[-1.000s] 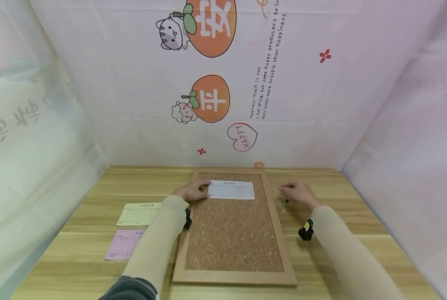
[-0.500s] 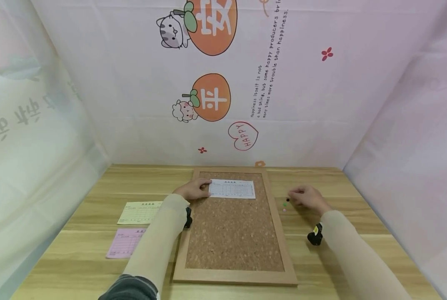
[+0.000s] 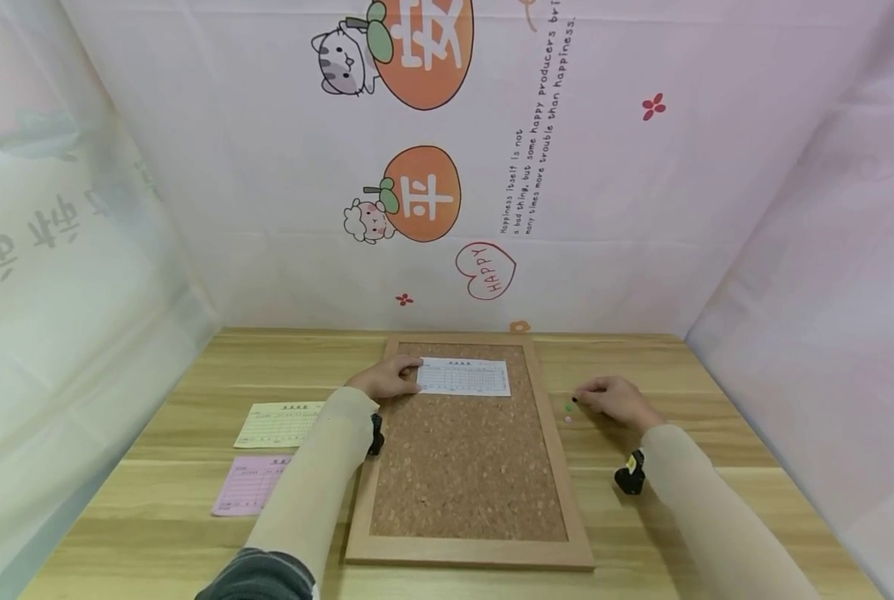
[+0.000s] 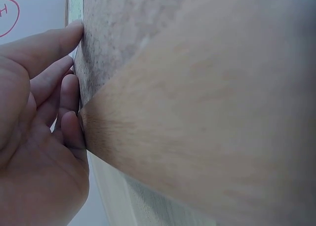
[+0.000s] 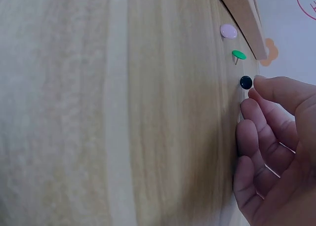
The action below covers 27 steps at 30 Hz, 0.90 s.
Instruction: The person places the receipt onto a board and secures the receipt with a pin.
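A white printed form slip (image 3: pixel 463 377) lies across the upper part of a wood-framed cork board (image 3: pixel 469 475). My left hand (image 3: pixel 387 377) rests at the slip's left edge, thumb and forefinger spread on it; in the left wrist view the other fingers (image 4: pixel 69 95) lie by the board's frame. To the right of the board, my right hand (image 3: pixel 615 400) has its thumb and forefinger at a black thumbtack (image 5: pixel 246 82), pinching its rim. Its remaining fingers curl against the table. A green thumbtack (image 5: pixel 239 55) and a pale pink thumbtack (image 5: pixel 228 31) lie beside the black one.
Left of the board, a yellow form slip (image 3: pixel 277 425) and a pink form slip (image 3: pixel 247 485) lie on the wooden table (image 3: pixel 154 500), partly covered by the left forearm. A white printed cloth (image 3: pixel 581 275) hangs behind the table and along both sides.
My right hand first drew away to the right and slightly nearer, then moved its fingertips back left to the black thumbtack. The left hand and the white slip have stayed put.
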{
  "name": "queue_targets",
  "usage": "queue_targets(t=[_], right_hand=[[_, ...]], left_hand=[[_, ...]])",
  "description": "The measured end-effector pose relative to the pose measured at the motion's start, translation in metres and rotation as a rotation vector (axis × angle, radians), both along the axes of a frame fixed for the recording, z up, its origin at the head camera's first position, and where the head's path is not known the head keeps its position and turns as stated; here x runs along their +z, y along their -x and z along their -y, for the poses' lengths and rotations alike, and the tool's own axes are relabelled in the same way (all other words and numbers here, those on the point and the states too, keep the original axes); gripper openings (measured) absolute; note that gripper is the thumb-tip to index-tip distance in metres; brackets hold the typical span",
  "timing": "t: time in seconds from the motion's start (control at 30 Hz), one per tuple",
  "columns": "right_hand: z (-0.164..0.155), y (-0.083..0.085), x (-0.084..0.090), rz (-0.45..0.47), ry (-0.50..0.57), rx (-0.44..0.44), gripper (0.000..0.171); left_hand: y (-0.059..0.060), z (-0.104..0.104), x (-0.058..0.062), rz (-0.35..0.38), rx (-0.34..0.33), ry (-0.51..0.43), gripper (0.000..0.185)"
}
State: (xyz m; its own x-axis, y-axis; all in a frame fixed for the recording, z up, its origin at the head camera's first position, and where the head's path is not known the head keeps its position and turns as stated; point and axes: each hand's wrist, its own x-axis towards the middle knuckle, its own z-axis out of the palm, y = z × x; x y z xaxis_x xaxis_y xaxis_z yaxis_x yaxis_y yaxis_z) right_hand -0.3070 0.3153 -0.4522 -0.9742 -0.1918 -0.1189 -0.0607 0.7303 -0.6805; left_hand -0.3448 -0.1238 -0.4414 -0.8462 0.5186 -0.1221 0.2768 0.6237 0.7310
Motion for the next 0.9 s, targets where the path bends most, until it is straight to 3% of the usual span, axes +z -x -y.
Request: queue_targets(t=[0.9], right_hand=[[0.001, 0.0007, -0.0049, -0.014, -0.029, -0.013, 0.034]], left_hand=[[0.001, 0.0001, -0.0006, 0.0, 0.006, 0.012, 0.059]])
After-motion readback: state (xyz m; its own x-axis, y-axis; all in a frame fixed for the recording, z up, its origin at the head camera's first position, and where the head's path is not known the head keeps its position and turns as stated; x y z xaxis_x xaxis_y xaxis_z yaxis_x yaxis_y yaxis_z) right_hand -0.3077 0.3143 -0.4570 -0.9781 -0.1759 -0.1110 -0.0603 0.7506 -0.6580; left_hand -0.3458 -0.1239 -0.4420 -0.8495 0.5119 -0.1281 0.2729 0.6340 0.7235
